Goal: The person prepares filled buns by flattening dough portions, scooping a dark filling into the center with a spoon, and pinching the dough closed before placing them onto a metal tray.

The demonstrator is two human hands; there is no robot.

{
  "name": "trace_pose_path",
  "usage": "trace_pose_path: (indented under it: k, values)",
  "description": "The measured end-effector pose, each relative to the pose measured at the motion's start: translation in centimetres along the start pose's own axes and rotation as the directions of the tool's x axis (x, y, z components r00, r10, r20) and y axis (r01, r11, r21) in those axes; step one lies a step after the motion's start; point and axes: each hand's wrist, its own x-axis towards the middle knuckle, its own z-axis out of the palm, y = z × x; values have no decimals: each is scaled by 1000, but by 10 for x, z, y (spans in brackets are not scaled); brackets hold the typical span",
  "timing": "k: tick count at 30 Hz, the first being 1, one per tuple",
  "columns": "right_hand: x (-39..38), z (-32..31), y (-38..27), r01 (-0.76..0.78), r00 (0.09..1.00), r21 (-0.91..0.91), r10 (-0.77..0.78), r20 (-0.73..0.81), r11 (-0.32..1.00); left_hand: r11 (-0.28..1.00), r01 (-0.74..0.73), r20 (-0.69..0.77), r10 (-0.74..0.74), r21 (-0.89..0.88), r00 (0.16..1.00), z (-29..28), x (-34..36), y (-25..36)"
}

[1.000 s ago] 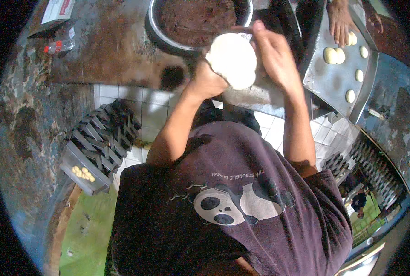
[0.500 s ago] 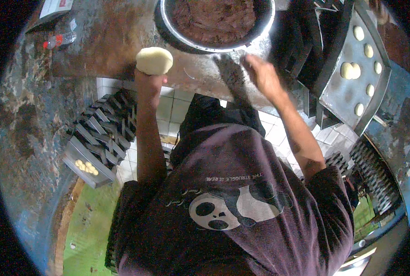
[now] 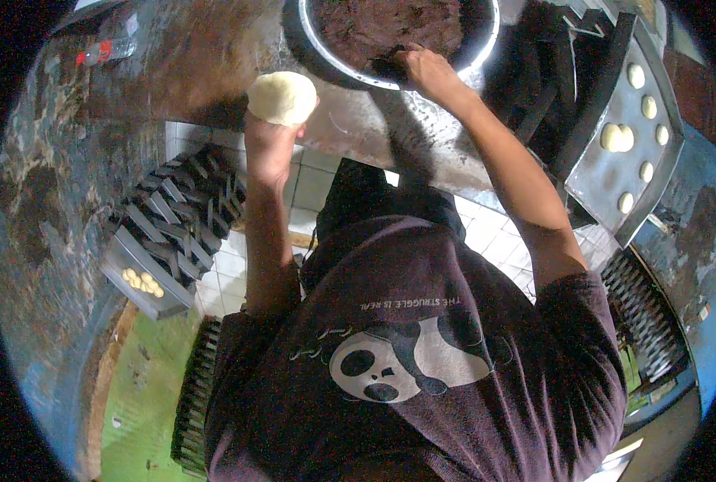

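A round, flattened piece of pale dough (image 3: 284, 98) rests on my left hand (image 3: 270, 153), whose fingers cup it from beneath and are mostly hidden by it. My right hand (image 3: 434, 74) reaches over the near rim of a round metal basin (image 3: 374, 82). Its bent fingertips are at the dark brown paste (image 3: 374, 32) that fills the basin. Something dark shows by these fingertips; whether it is paste or a tool I cannot make out. The dough is to the left of the basin, above the table's near edge.
At the right a metal tray (image 3: 595, 177) carries several dough pieces (image 3: 649, 107), above dark stacked trays (image 3: 535, 88). Lower left, another tray (image 3: 121, 255) with small dough balls (image 3: 143, 283) tops a crisscross stack. A clear bottle (image 3: 117, 51) with red lies at the far left.
My right hand has moved up from the table edge into the basin, its fingers now at the paste. My left hand has shifted slightly right and up with the dough.
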Motion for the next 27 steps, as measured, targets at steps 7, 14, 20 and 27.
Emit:
trace_pose_path:
  k: [7, 14, 20, 27]
  values:
    - [19, 5, 44, -56, 984, 274, 7, 177, 960, 946, -91, -13, 100, 313, 995, -2, -5, 17]
    - [23, 20, 10, -102, 993, 101, 95, 69, 990, 886, -271, 41, 276, 376, 960, 1, -9, 22]
    - [9, -38, 5, 15, 963, 451, -134, 233, 892, 797, -466, 156, 442, 384, 883, 3, 3, 6]
    - [-79, -145, -131, 259, 943, 449, -125, -307, 855, 789, -536, 233, 485, 299, 843, 46, 0, 28]
